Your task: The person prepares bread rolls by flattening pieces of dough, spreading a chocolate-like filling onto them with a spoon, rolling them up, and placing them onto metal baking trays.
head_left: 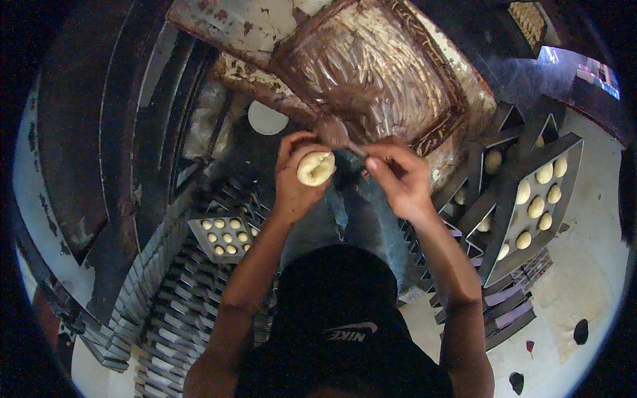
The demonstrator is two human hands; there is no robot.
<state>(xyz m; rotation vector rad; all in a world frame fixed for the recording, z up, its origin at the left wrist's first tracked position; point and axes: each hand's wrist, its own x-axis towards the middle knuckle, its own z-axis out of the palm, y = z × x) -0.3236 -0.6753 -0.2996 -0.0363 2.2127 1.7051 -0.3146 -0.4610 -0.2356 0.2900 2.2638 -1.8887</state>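
Note:
A pale ball of dough (316, 168) with a dent in its top sits in my left hand (295, 186), whose fingers curl round it. My right hand (402, 179) pinches the handle of a spoon (334, 132) between thumb and fingers. Brown paste coats the spoon's head, which is just above and beyond the dough, over the near edge of a large tray. That tray (458, 99) holds a spread of glossy brown paste (345, 60), streaked with scrape marks. Whether the spoon touches the paste or my left fingertips, I cannot tell.
To the right, tilted metal baking trays (567, 156) carry several dough balls (536, 207). Another dough-filled tray (202, 240) lies low on the left, above stacked metal trays (179, 318). A white round disc (267, 118) is beside the paste tray. Dark metal racks (73, 132) line the left.

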